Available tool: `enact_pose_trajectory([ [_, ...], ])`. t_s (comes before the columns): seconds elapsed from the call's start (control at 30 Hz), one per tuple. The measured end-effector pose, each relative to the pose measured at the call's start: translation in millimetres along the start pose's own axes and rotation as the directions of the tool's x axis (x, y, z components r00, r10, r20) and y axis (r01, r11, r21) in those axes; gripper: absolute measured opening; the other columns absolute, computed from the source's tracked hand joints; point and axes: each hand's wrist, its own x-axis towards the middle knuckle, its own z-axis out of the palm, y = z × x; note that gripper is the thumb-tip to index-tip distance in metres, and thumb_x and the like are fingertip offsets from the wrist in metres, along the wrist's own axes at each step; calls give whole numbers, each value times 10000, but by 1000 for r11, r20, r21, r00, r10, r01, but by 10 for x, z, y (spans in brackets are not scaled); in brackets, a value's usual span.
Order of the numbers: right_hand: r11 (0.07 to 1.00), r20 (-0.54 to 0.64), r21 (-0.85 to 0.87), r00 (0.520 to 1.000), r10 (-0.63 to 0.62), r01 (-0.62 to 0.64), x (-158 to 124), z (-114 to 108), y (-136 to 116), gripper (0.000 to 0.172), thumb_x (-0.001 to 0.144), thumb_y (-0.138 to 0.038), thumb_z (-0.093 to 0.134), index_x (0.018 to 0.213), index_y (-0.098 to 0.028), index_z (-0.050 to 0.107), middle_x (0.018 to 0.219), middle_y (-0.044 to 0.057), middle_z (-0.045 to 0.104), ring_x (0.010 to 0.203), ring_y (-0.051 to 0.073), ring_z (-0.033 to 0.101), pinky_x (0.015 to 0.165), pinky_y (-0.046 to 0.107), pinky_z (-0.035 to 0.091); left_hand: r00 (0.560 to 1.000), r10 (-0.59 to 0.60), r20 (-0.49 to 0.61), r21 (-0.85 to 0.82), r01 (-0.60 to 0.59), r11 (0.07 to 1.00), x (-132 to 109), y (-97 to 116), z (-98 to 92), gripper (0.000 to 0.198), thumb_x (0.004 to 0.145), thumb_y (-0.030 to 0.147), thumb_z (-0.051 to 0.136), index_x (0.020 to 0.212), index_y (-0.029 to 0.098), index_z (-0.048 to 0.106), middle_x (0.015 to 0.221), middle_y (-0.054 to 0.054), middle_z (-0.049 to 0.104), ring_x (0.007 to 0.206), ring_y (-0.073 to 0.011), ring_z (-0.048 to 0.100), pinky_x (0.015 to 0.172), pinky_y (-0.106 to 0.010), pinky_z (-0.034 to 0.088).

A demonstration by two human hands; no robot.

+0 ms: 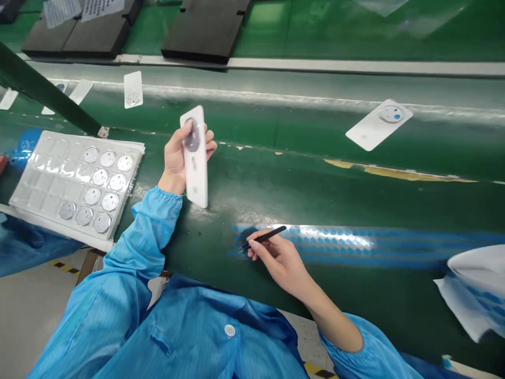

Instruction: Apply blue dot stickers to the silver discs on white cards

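Note:
My left hand [176,158] is closed around a white phone back cover [196,179], held tilted above the green bench with its dark round camera ring [192,138] under my thumb. Lower down, my right hand [276,255] pinches black tweezers [272,233], their tips pointing left. Those tips are over the left end of a clear strip [327,239] with rows of small blue stickers, which lies flat on the bench. To the left of my left arm, a clear plastic tray [51,181] carries several round silver plates [100,177] in its right-hand pockets.
Another white cover [379,125] with a round ring lies on the belt at right; several more, including one cover [133,89], lie at left. A green post [51,89] slants behind the tray. Black foam blocks [205,29] sit beyond the rail. White backing paper [479,284] curls at right.

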Motion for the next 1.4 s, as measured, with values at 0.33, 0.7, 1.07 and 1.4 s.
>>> enact_pose_trajectory([
  [0.33, 968, 51, -223, 993, -103, 112, -30, 143, 185, 240, 1110, -401, 535, 1079, -205, 670, 1005, 86, 725, 692, 175, 710, 564, 284, 592, 487, -666, 566, 153, 731, 665, -793, -209, -280, 704, 909, 256, 671, 1578, 193, 462, 1247, -170, 759, 930, -288, 800, 840, -437, 672],
  [0.7, 1000, 10, 5, 1000, -12, 12, 8, 108, 88, 163, 1075, -334, 641, 1011, -206, 720, 790, 29, 731, 650, 139, 705, 594, 217, 595, 412, -693, 592, 269, 709, 652, -837, -365, -248, 617, 884, 169, 693, 1486, 162, 556, 1264, -168, 762, 962, -282, 804, 845, -384, 661],
  [1.07, 931, -363, 240, 915, -178, 276, 545, 17, -280, 200, 1033, -373, 722, 959, -188, 705, 727, 30, 718, 596, 154, 680, 491, 230, 546, 684, -516, 515, 155, 518, 841, -1102, -426, -23, 693, 845, 331, 846, 1464, 194, 566, 1166, -137, 776, 833, -280, 806, 708, -358, 672],
  [1.4, 950, -381, 158, 904, -193, 269, 505, 39, -205, 149, 1048, -352, 696, 1004, -210, 684, 767, 30, 726, 675, 196, 730, 505, 275, 573, 666, -561, 492, 156, 566, 809, -1200, -447, 43, 643, 857, 358, 851, 1415, 183, 584, 1050, -91, 755, 813, -266, 796, 696, -353, 677],
])
